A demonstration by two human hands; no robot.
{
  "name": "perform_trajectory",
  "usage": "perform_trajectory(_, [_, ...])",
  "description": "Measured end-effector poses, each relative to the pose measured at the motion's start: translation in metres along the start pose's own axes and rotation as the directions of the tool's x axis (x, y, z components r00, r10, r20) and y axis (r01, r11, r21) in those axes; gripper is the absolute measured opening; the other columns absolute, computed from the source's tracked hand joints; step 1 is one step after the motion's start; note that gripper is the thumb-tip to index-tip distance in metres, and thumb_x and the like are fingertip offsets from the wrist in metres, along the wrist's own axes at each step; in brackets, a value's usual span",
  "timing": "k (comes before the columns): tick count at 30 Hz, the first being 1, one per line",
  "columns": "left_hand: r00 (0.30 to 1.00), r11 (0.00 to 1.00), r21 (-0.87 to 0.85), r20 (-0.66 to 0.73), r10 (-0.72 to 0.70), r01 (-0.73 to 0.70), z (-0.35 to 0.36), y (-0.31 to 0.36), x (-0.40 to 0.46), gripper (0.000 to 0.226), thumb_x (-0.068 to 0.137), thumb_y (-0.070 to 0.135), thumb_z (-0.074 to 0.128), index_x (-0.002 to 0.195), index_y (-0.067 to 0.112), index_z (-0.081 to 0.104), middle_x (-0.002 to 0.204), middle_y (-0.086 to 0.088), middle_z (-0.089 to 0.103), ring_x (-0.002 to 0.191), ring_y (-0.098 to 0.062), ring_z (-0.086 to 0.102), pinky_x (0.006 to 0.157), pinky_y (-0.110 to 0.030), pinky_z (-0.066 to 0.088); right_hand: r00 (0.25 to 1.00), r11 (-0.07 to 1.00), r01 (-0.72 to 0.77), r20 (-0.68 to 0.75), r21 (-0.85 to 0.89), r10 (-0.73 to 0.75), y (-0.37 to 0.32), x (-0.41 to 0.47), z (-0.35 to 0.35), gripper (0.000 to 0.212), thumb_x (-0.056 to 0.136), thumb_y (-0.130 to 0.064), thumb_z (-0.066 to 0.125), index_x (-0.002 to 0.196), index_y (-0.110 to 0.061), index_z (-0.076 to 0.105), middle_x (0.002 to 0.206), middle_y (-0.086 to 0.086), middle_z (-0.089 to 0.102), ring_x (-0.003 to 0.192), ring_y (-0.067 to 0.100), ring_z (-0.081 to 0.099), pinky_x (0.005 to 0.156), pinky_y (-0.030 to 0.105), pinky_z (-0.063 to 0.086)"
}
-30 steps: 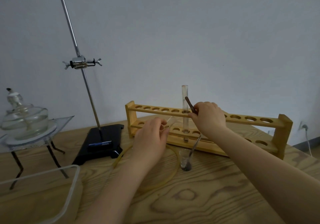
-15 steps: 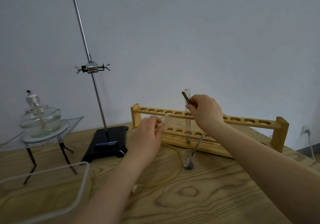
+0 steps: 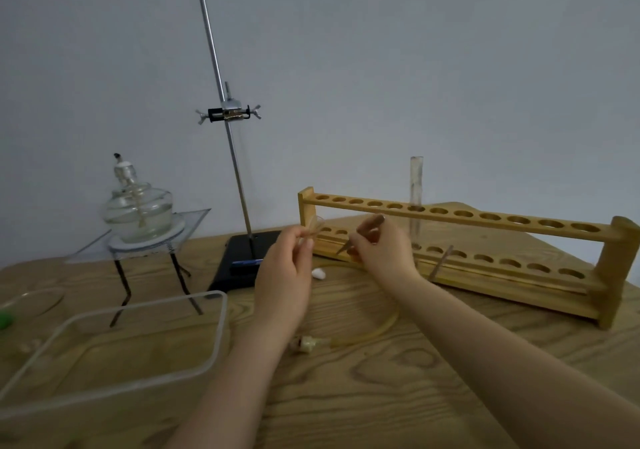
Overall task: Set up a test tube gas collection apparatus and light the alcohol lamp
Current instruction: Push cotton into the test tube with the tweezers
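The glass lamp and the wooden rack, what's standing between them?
The head view shows a metal stand on its black base, between the lamp and the rack.

The pale wooden tabletop (image 3: 398, 379) shows bold swirling grain with a matt finish. The long yellow wooden test tube rack (image 3: 450, 218) looks smooth and lightly varnished. The clear glass test tube (image 3: 416, 185) standing in it is glossy, as is the squat clear glass alcohol lamp (image 3: 138, 213). The thin silver metal stand rod (image 3: 221, 102) shines above a black matt base (image 3: 242, 261). The translucent plastic rectangular tray (image 3: 214, 327) looks smooth, and the yellowish rubber tubing (image 3: 374, 330) looks dull.
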State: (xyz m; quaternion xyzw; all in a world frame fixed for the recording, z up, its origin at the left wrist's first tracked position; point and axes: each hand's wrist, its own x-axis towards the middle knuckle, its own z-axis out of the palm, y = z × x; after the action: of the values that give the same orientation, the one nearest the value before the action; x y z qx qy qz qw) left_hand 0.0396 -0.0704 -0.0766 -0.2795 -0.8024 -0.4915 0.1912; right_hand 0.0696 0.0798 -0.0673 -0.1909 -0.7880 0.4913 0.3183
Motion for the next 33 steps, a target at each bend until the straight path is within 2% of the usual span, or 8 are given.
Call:
perform_trajectory(3, [1.0,1.0,0.008,-0.012,-0.019,0.019,0.003,-0.009,-0.005,0.023,0.096,0.031,0.044,0.117,0.027,0.054,0.09,0.015,0.055,0.081,0.001,0.053,0.064,-0.015,0.04,0.998,0.998,-0.06,0.019,-0.007,0.06,0.017,-0.003,0.016,0.02,0.088,-0.023,0.064,0.108,-0.019,0.065,0.098,-0.002,0.069,0.092,0.014,0.065,0.086,0.035,0.055])
perform_trajectory(7, [0.999,1.0,-0.017,-0.028,-0.027,0.026,0.009,-0.02,-0.008,0.026,0.096,0.031,0.044,0.12,0.029,0.054,0.098,0.017,0.055,0.089,0.004,0.052,0.068,-0.011,0.038,0.991,0.991,-0.134,0.022,0.004,0.134,0.032,0.0,0.03,0.015,0.086,-0.023,0.067,0.1,-0.025,0.07,0.096,-0.006,0.07,0.096,0.013,0.064,0.09,0.036,0.054])
perform_trajectory(11, [0.999,1.0,0.025,-0.045,-0.006,0.007,0.014,-0.029,-0.009,0.03,0.096,0.028,0.044,0.125,0.029,0.052,0.102,0.023,0.048,0.092,0.014,0.046,0.07,-0.007,0.036,0.985,0.986,-0.165,0.044,-0.006,0.165,0.039,0.005,0.041,0.02,0.086,-0.022,0.066,0.106,-0.024,0.069,0.102,-0.007,0.068,0.098,0.011,0.061,0.093,0.034,0.05])
perform_trajectory(15, [0.999,0.999,0.054,-0.053,-0.001,0.004,0.014,-0.035,-0.01,0.034,0.096,0.025,0.045,0.13,0.025,0.049,0.102,0.02,0.049,0.092,0.011,0.047,0.073,-0.005,0.035,0.984,0.986,-0.165,0.064,-0.007,0.166,0.041,0.008,0.05,0.021,0.086,-0.022,0.066,0.106,-0.023,0.069,0.103,-0.008,0.067,0.093,0.006,0.057,0.084,0.024,0.043])
perform_trajectory(18, [0.998,0.997,0.076,-0.057,-0.005,0.01,0.014,-0.038,-0.011,0.034,0.096,0.025,0.046,0.13,0.026,0.048,0.107,0.017,0.052,0.095,0.006,0.048,0.073,-0.006,0.036,0.983,0.985,-0.175,0.054,-0.013,0.175,0.041,0.01,0.054,0.018,0.086,-0.021,0.066,0.104,-0.021,0.07,0.097,-0.009,0.065,0.089,0.006,0.055,0.08,0.022,0.04])
perform_trajectory(25, [1.0,0.988,0.151,-0.015,0.009,-0.006,0.016,-0.04,-0.015,0.033,0.094,0.025,0.047,0.127,0.028,0.049,0.102,0.021,0.048,0.097,0.004,0.048,0.081,-0.013,0.038,0.994,0.989,-0.113,0.001,-0.092,0.113,0.041,0.01,0.046,0.009,0.086,-0.021,0.066,0.095,-0.022,0.067,0.096,-0.005,0.066,0.095,0.013,0.061,0.089,0.033,0.05])
perform_trajectory(28, [1.0,0.983,0.183,-0.002,0.017,-0.016,0.017,-0.041,-0.017,0.031,0.094,0.025,0.047,0.125,0.026,0.051,0.102,0.022,0.047,0.096,0.005,0.046,0.082,-0.015,0.038,0.995,0.991,-0.101,-0.011,-0.091,0.1,0.038,0.009,0.04,0.009,0.086,-0.02,0.066,0.095,-0.021,0.066,0.093,-0.003,0.066,0.092,0.013,0.061,0.087,0.035,0.053])
perform_trajectory(33, [0.999,0.973,0.225,0.01,0.045,-0.047,0.018,-0.045,-0.019,0.029,0.094,0.025,0.048,0.122,0.027,0.053,0.106,0.016,0.056,0.096,0.003,0.048,0.085,-0.02,0.043,0.996,0.998,-0.062,-0.07,-0.02,0.061,0.03,0.003,0.025,0.011,0.087,-0.018,0.065,0.097,-0.016,0.068,0.089,-0.001,0.068,0.087,0.012,0.065,0.074,0.024,0.052])
